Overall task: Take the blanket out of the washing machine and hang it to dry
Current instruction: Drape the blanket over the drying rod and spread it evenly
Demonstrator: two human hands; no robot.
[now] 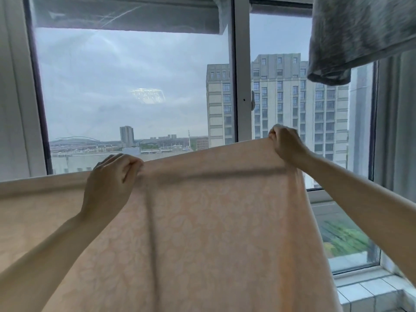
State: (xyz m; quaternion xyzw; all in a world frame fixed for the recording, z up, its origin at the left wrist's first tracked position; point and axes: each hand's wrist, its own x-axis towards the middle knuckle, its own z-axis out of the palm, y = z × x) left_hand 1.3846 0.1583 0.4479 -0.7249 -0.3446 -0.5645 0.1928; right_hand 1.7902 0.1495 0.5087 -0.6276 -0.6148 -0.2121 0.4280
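A pale peach blanket with a faint floral pattern is stretched out in front of me and fills the lower half of the view. My left hand grips its top edge at centre left. My right hand pinches the same edge higher up at the right, so the edge slopes upward to the right. The blanket's left part runs on level to the frame's left edge. What holds it up there is hidden. No washing machine is in view.
A large window with a white frame stands straight ahead, with high-rise buildings outside. A grey cloth hangs at the top right. Grey curtains hang at the right. A tiled sill lies at the lower right.
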